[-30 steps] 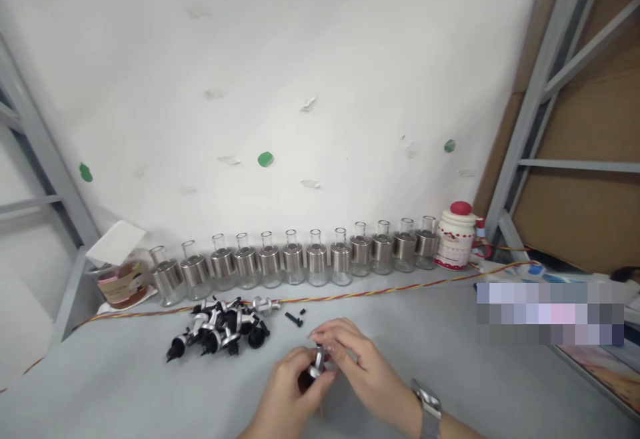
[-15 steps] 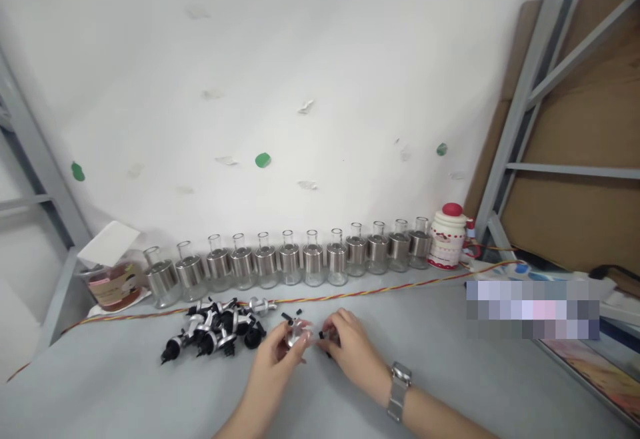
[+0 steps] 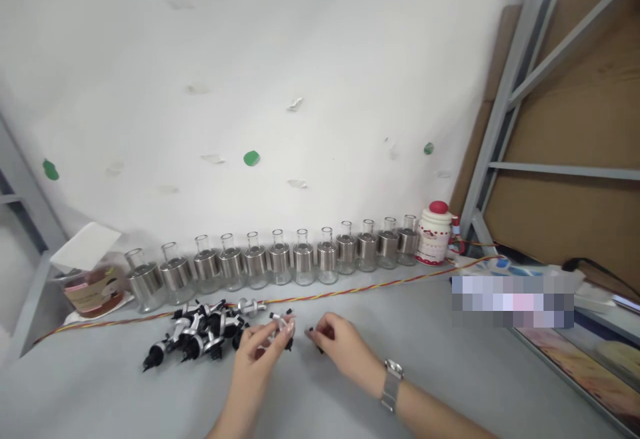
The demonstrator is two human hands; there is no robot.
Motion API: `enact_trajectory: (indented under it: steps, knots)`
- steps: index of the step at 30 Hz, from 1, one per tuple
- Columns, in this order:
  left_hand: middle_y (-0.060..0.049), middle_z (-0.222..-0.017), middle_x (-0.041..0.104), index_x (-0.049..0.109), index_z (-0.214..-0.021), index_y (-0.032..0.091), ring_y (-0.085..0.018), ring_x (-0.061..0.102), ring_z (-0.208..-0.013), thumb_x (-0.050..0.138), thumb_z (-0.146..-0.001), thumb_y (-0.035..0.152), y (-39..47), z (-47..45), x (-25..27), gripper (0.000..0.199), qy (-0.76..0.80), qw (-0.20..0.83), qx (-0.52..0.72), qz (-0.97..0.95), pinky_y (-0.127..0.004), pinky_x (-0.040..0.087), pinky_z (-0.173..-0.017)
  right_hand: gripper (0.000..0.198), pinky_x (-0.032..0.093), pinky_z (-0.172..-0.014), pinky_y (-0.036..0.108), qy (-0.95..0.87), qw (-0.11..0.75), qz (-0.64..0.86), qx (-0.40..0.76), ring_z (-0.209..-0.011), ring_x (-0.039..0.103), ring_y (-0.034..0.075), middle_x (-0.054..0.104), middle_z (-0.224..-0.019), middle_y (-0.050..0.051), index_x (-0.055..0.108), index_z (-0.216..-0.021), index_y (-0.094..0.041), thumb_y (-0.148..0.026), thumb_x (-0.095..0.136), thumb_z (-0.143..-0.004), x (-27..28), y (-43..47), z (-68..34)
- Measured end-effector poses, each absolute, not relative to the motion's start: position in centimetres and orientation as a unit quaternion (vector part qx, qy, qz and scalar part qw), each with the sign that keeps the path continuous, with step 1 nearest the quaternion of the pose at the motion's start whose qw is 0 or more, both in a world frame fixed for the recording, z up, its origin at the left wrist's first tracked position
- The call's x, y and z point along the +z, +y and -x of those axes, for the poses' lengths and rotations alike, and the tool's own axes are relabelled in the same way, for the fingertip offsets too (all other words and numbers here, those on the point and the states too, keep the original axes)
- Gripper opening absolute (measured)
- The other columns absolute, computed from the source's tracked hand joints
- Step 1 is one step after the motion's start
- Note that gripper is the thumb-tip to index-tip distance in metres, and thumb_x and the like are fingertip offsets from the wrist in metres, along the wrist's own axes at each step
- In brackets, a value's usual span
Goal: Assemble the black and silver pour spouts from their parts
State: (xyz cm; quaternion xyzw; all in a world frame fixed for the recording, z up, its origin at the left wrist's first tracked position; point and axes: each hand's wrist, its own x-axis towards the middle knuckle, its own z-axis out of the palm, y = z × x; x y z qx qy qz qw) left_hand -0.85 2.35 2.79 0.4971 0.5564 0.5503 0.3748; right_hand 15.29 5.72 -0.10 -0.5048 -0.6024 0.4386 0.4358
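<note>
My left hand (image 3: 257, 352) is closed around a silver pourer spout (image 3: 279, 323) with a dark end, partly hidden by the fingers. To its right, my right hand (image 3: 340, 342) pinches a small black piece (image 3: 311, 330) between thumb and fingertips; its exact kind is too small to make out. Just left of my left hand lies a pile of silver and black pourer spouts (image 3: 197, 335). One more silver spout (image 3: 250, 306) rests at the back edge of that pile.
A row of glass bottles with metal sleeves (image 3: 303, 259) stands along the wall. At its right end is a white jar with a red lid (image 3: 434, 235), at its left a labelled tub (image 3: 95, 289). A twisted red-yellow cord (image 3: 345, 290) crosses the grey table (image 3: 400, 332).
The view has swung slightly right. My left hand has turned the spout and drawn a little away from my right hand, so the gap between them is wider.
</note>
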Motion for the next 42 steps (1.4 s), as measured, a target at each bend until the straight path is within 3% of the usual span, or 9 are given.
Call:
enact_trajectory:
  steps: [5,8,10,18,20,23,26,33,42]
  knots:
    - [0.0,-0.073,0.062,0.069,-0.087,0.018,-0.01,0.048,-0.057,0.067,-0.059,0.039,1.6,0.7,4.8,0.035,0.548,0.457,0.557,-0.424,-0.019,0.035,-0.052,0.028,0.039,-0.052,0.023,-0.535,0.446,0.454,0.556,-0.051,0.051,0.011,0.058,-0.057,0.0,0.058,-0.073,-0.013,-0.04,0.061,-0.065,1.0,6.0,-15.8]
    - [0.008,-0.043,0.041,0.066,-0.091,0.015,-0.005,0.027,-0.04,0.064,-0.063,0.04,1.6,0.6,5.0,0.037,0.529,0.505,0.551,-0.402,-0.016,0.021,-0.04,0.03,0.037,-0.054,0.021,-0.507,0.453,0.418,0.602,-0.056,0.05,0.009,0.056,-0.061,0.001,0.062,-0.074,-0.011,-0.039,0.063,-0.065,1.7,5.2,-16.0]
    - [0.01,-0.037,0.029,0.065,-0.085,0.013,-0.005,0.021,-0.037,0.062,-0.066,0.042,2.0,0.6,4.4,0.035,0.506,0.541,0.542,-0.397,-0.017,0.015,-0.037,0.027,0.036,-0.054,0.019,-0.471,0.458,0.384,0.649,-0.056,0.049,0.008,0.055,-0.061,0.0,0.062,-0.072,-0.011,-0.036,0.065,-0.063,1.9,4.7,-15.8]
    - [0.011,-0.03,0.023,0.049,-0.045,0.015,-0.002,0.014,-0.029,0.06,-0.067,0.044,3.1,0.9,2.2,0.038,0.43,0.674,0.507,-0.323,-0.019,0.008,-0.033,0.03,0.023,-0.039,0.018,-0.402,0.412,0.392,0.718,-0.034,0.039,0.003,0.059,-0.055,-0.002,0.049,-0.074,-0.015,-0.038,0.065,-0.061,1.6,4.1,-15.2]
    - [0.011,-0.031,0.023,0.053,-0.049,0.015,-0.003,0.015,-0.031,0.058,-0.071,0.042,2.8,0.9,2.4,0.035,0.42,0.673,0.505,-0.34,-0.02,0.009,-0.034,0.032,0.018,-0.035,0.018,-0.423,0.396,0.395,0.713,-0.029,0.033,0.002,0.06,-0.053,-0.002,0.048,-0.075,-0.015,-0.039,0.063,-0.061,1.7,4.1,-15.3]
    - [0.011,-0.037,0.026,0.062,-0.078,0.015,-0.003,0.016,-0.035,0.059,-0.072,0.037,2.4,1.0,2.7,0.023,0.42,0.659,0.499,-0.375,-0.019,0.01,-0.036,0.035,0.016,-0.034,0.019,-0.42,0.388,0.396,0.718,-0.027,0.037,0.004,0.061,-0.055,-0.001,0.044,-0.077,-0.017,-0.044,0.061,-0.062,1.7,4.1,-15.3]
    - [0.012,-0.039,0.026,0.059,-0.094,0.015,-0.003,0.015,-0.037,0.063,-0.069,0.033,2.6,1.0,2.5,0.031,0.435,0.643,0.49,-0.398,-0.018,0.009,-0.037,0.039,0.015,-0.034,0.019,-0.412,0.39,0.401,0.719,-0.028,0.039,0.005,0.059,-0.052,-0.003,0.045,-0.08,-0.018,-0.046,0.063,-0.06,1.4,4.1,-15.2]
    - [0.013,-0.033,0.028,0.06,-0.085,0.014,-0.001,0.017,-0.03,0.07,-0.058,0.037,3.2,0.6,1.4,0.037,0.476,0.614,0.496,-0.388,-0.017,0.008,-0.034,0.038,0.033,-0.047,0.021,-0.395,0.436,0.363,0.722,-0.042,0.048,0.006,0.058,-0.057,-0.001,0.056,-0.071,-0.013,-0.037,0.075,-0.048,1.0,4.1,-15.0]
    - [0.011,-0.036,0.031,0.06,-0.059,0.011,0.001,0.019,-0.028,0.068,-0.06,0.04,2.7,0.2,1.8,0.029,0.484,0.614,0.458,-0.424,-0.017,0.009,-0.032,0.027,0.027,-0.043,0.022,-0.437,0.42,0.409,0.682,-0.038,0.04,0.006,0.045,-0.041,-0.005,0.061,-0.055,-0.012,-0.038,0.069,-0.055,0.6,4.1,-14.9]
